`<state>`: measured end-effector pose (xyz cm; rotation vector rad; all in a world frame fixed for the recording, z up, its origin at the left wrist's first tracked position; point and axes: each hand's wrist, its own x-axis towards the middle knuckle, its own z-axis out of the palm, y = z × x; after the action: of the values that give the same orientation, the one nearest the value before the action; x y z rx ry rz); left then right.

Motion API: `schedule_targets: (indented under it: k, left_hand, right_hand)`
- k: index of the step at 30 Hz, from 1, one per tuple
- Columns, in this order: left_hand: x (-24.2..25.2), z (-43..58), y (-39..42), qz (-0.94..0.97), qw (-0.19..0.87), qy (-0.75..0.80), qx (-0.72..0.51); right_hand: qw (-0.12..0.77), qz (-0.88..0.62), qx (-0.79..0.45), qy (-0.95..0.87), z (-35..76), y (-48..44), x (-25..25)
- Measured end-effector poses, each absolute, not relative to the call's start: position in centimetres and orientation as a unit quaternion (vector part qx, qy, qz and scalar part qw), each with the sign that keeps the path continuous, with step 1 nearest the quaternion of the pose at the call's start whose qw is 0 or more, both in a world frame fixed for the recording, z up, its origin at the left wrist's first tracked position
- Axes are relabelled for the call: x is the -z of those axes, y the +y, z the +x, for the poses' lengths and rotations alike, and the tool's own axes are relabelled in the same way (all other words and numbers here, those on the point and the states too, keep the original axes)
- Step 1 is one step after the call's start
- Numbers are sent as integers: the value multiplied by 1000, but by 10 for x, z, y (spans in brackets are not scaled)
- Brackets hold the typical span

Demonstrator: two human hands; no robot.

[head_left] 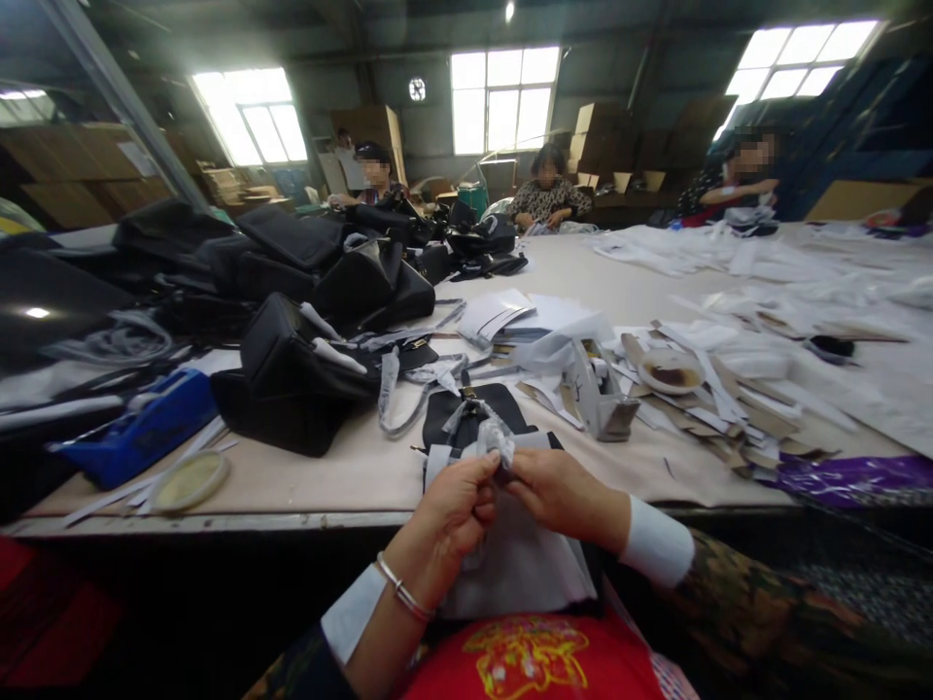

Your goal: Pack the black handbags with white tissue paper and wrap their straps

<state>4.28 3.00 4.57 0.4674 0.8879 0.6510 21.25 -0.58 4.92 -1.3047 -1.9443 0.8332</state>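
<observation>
Close in front of me, a black bag (477,406) lies at the table's front edge, with a pale sheet (535,564) over its near part. Both my hands meet above it at a crumpled piece of clear plastic wrap (497,437). My left hand (456,506) pinches the wrap between thumb and finger, its other fingers curled in. From the other side my right hand (558,491) closes on the same wrap, its fingertips partly hidden. A plastic-wrapped strap (394,394) trails on the table beyond the bag's left side.
Black bags (292,369) pile up on the left, near a blue tape dispenser (138,428) and a round lid (190,480). A grey tape dispenser (602,394), cardboard strips (729,418) and white paper (535,316) lie to the right. Several people sit across the table (641,292).
</observation>
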Motion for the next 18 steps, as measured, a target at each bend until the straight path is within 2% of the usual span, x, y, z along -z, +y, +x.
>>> schedule_targets:
  k: [2, 6, 8, 11, 18]
  left_hand:
    - [-43, 46, 28, 239, 813, 416, -329]
    - [-36, 51, 19, 377, 735, 434, -359]
    - [-33, 53, 15, 466, 665, 452, -370]
    - [-32, 57, 12, 508, 624, 487, -338]
    - [-50, 61, 14, 360, 757, 490, -240]
  right_hand:
    - [304, -495, -315, -750, 219, -3, -49]
    - [319, -498, -583, -557, 229, 9, -50]
    - [329, -507, -668, -435, 228, 15, -47]
    - [360, -521, -678, -373, 222, 19, -41]
    - [470, -515, -631, -341, 212, 12, -33]
